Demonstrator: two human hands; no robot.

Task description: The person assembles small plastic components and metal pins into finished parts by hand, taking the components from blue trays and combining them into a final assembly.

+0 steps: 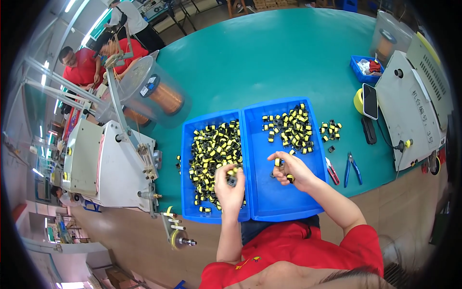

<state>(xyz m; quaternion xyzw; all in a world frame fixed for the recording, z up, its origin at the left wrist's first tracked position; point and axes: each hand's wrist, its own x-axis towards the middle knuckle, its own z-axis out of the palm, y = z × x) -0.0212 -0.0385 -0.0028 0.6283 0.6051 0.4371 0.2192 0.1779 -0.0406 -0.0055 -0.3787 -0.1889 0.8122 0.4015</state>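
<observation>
Two blue trays stand side by side at the table's front edge. The left tray (184,192) is heaped with small black bobbin coils (211,151) wrapped in yellow tape. Over its right side, my left hand (229,192) is closed around at least one such coil (232,179). My right hand (299,172) hovers above the right tray (269,204); its thumb and fingers pinch one yellow-taped coil (278,163), and another coil (290,178) shows under its curled fingers. More coils (296,127) lie loose at the far end of the right tray.
Right of the trays are stray coils (330,130), red-handled cutters (332,171), blue pliers (352,169) and a phone (369,101). Winding machines (115,166) flank the table. Wire spools (163,96) stand at the left, a small blue bin (358,72) at the right. Several people are beyond.
</observation>
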